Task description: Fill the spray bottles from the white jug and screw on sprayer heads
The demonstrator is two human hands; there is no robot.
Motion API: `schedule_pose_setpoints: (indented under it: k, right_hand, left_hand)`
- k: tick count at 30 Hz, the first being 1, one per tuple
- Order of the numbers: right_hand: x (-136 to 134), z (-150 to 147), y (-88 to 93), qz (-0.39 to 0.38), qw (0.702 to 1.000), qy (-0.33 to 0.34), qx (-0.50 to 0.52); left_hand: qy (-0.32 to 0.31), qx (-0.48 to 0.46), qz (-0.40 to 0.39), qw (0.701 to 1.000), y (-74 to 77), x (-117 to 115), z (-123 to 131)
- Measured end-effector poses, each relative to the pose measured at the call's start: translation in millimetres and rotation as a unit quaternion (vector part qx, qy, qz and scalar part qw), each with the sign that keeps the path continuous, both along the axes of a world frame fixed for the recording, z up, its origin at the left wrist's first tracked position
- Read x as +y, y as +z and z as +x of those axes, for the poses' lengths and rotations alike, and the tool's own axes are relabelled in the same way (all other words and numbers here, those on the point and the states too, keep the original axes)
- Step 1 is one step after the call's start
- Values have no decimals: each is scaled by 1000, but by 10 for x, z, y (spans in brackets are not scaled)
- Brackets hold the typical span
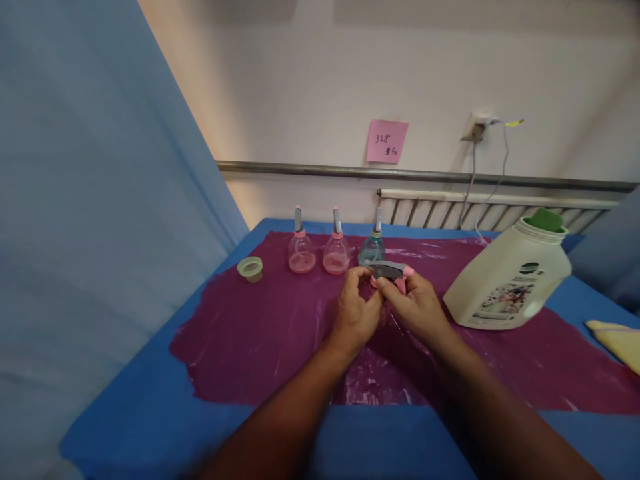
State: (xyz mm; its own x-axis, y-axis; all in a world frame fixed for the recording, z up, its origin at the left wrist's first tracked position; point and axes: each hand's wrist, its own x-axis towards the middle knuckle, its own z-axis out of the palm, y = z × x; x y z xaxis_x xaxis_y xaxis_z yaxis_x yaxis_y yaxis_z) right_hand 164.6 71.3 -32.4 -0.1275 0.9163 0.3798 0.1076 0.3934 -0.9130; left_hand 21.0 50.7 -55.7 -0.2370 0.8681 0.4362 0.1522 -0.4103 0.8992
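Both my hands are closed on a grey and pink spray trigger head (390,269) above the middle of the sheet. My left hand (356,308) grips its left side, and my right hand (416,304) has thumb and fingers around its right, pink end. Whether a bottle hangs beneath it is hidden by my hands. Just behind stands a bluish spray bottle (371,253) with a grey trigger. Two clear spray bottles with pink collars, one in the middle (336,259) and one on the left (301,259), hold some pink liquid.
A large cream jug (500,287) with its mouth uncapped leans to the right. The pale green cap (251,268) lies at the left. A purple plastic sheet (260,347) covers the blue table (150,413). A yellow cloth (620,341) sits at the right edge; a radiator (450,207) is behind.
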Motion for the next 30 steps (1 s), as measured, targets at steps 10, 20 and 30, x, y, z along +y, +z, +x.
schedule_pose_setpoints:
  k: [10,20,30]
  right_hand:
    - [-43,12,-51,28,998,-31,-43]
    - [-24,55,-5,78,988,-64,-116]
    - [-70,129,136,76,997,-18,21]
  left_hand:
    - [0,111,89,990,40,-92,-49]
    - [-24,-6,33,999,-67,62,-40]
    - [-65,42,46,996,27,-39,-122]
